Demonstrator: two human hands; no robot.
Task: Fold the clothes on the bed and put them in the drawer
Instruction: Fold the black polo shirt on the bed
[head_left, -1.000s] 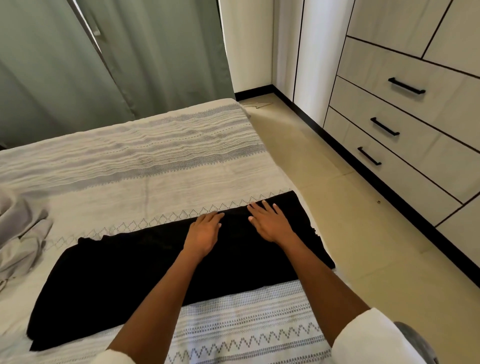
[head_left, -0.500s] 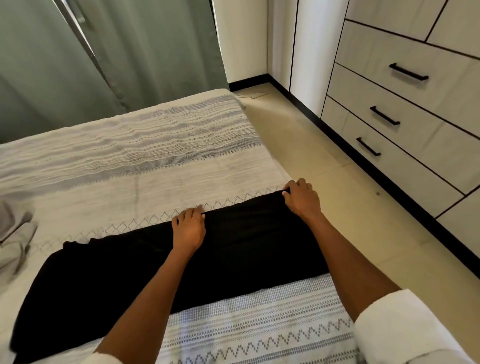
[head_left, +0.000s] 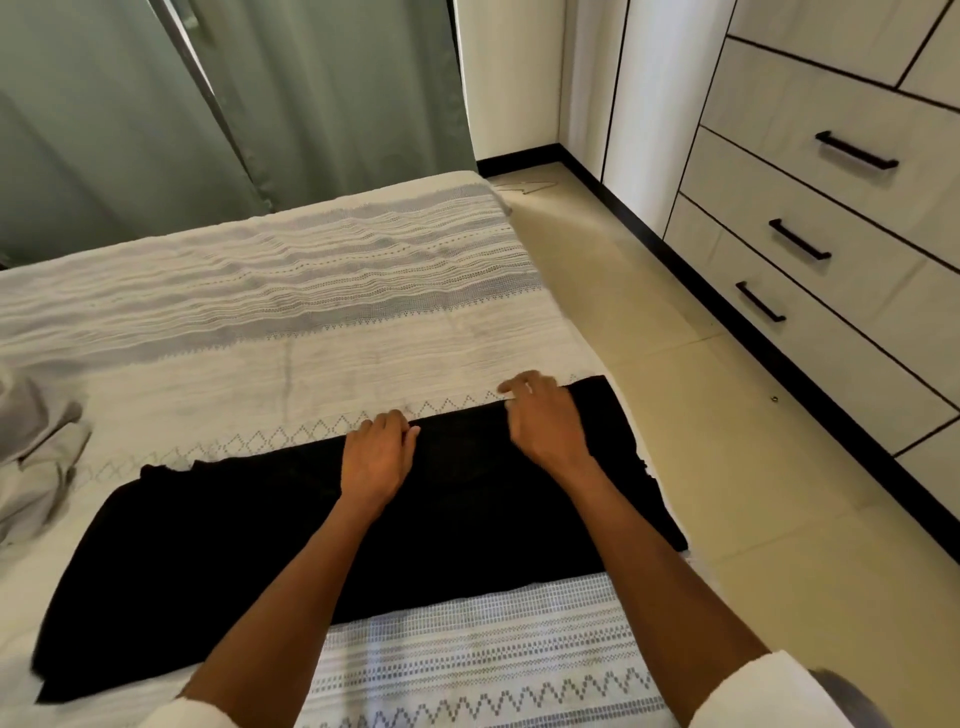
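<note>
Since half a second ago the right hand (head_left: 545, 423) has slid inward along the far edge of the black garment (head_left: 270, 551), away from the corner it gripped near the side of the bed (head_left: 322, 332), and now sits closer to the left hand (head_left: 379, 457). That left hand has barely shifted. It rests on the far edge of the cloth near its middle, fingers curled over the hem, apparently gripping it (the fingertips are hidden, so how firm the hold is I cannot tell). On the right hand, the fingers are bent at the same edge and seem to pinch the fabric, with the thumb side toward the patterned bedcover.

Lying flat in a long band, the black garment runs across the near part of the bed, from the lower left to the right edge, where its end reaches the side of the mattress. A crumpled grey garment (head_left: 36, 457) lies at the left edge of the view, apart from the black one.

On the right stands a pale cabinet with three drawers (head_left: 841, 291), each with a black bar handle; all are closed, so nothing of their contents shows. Green curtains (head_left: 156, 114) hang behind the bed, and a beige tiled floor (head_left: 753, 493) separates bed and cabinet.
</note>
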